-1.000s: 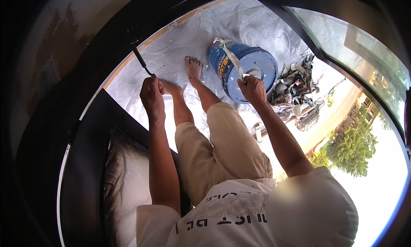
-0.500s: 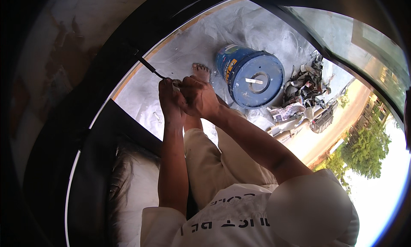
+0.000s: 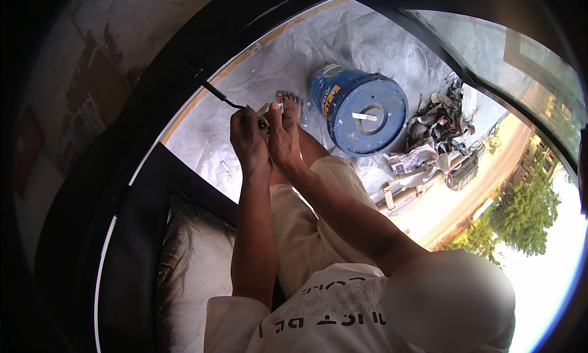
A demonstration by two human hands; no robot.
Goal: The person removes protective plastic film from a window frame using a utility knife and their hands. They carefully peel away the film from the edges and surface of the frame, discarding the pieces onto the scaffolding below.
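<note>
So from my feed, both hands are up together near the far left edge of the crinkled white plastic floor sheet point(image 3: 367, 53). The left hand point(image 3: 248, 142) is closed around the handle of a thin dark metal tool point(image 3: 222, 97), which pokes out up and to the left toward the black curved frame point(image 3: 184, 65) at the sheet's edge. The right hand point(image 3: 285, 138) is pressed right against the left one, fingers curled, but I can't tell if it's actually gripping anything. A bare foot point(image 3: 289, 105) sits just behind the hands on the sheet. The round blue plastic bucket with a lid point(image 3: 361, 111) stands near the sheet's middle, and a heap of crumpled paper scraps point(image 3: 438, 123) lies beside it toward the right edge.
</note>
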